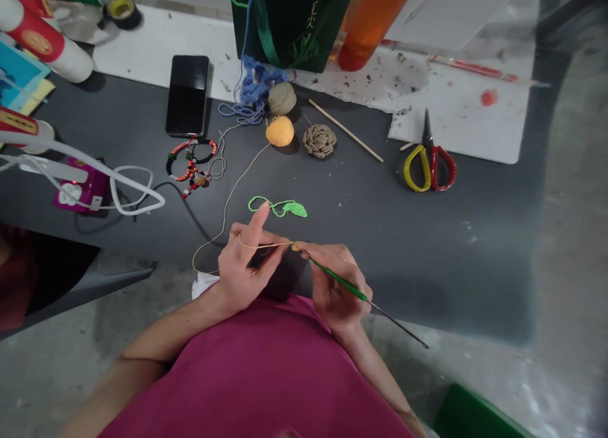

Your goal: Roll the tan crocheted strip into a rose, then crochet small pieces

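My left hand [247, 261] pinches a pale orange yarn strand [228, 204], with the index finger raised and the strand running over it. That strand leads back across the dark table [427, 235] to an orange yarn ball [280, 131]. My right hand [335, 283] grips a green-handled crochet hook [351, 290], its tip meeting the yarn between the two hands. A small green crocheted leaf [294, 208] with a looped tail lies just beyond my fingers.
Behind the orange ball lie a beige yarn ball [282, 98], a beige crocheted rosette [320, 140], blue yarn [256, 83] and a wooden stick [345, 131]. Scissors [430, 162] lie to the right. A phone [187, 95], bead bracelets [192, 161] and white cables [118, 185] lie to the left.
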Demonstrator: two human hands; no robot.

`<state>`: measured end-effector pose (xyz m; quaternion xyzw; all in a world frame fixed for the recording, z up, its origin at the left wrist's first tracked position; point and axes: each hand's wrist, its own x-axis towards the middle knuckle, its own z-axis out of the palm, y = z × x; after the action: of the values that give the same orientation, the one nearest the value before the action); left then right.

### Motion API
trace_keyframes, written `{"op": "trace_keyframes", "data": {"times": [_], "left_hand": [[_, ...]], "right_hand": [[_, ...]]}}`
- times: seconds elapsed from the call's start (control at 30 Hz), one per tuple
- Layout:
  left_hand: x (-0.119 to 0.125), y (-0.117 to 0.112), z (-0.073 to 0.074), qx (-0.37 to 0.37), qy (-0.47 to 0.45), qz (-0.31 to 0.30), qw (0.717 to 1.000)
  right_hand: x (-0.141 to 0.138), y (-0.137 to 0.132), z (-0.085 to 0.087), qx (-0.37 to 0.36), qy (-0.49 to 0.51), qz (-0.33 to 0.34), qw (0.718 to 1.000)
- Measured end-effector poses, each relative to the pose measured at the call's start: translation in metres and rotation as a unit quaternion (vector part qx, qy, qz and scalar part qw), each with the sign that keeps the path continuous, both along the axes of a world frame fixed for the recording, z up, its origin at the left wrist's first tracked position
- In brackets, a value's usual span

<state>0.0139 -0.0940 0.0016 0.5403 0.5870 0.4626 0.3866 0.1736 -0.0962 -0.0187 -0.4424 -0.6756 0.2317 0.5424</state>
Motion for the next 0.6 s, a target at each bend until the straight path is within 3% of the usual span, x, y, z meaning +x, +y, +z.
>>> {"op": "trace_keyframes", "data": {"times": [0.1, 0.17, 0.33, 0.47, 0.6], "left_hand": [[0.002, 0.002, 0.003, -0.041, -0.084, 0.007, 0.996], [0.004, 0.006, 0.005, -0.106, -0.19, -0.002, 0.976], [0.003, 0.014, 0.004, -0.283, -0.434, -0.051, 0.854], [0.0, 0.015, 0.002, -0.347, -0.494, -0.056, 0.795], [0.0, 0.016, 0.001, -0.363, -0.503, -0.054, 0.782]], "right_hand": [[0.0, 0.001, -0.001, 0.004, 0.012, 0.012, 1.0], [0.0, 0.001, -0.003, 0.007, 0.016, 0.01, 1.0], [-0.001, -0.002, -0.012, 0.021, 0.028, -0.012, 0.999], [-0.005, -0.003, -0.016, -0.021, 0.106, 0.005, 0.994], [-0.009, -0.004, -0.014, -0.055, 0.19, 0.016, 0.98]]}}
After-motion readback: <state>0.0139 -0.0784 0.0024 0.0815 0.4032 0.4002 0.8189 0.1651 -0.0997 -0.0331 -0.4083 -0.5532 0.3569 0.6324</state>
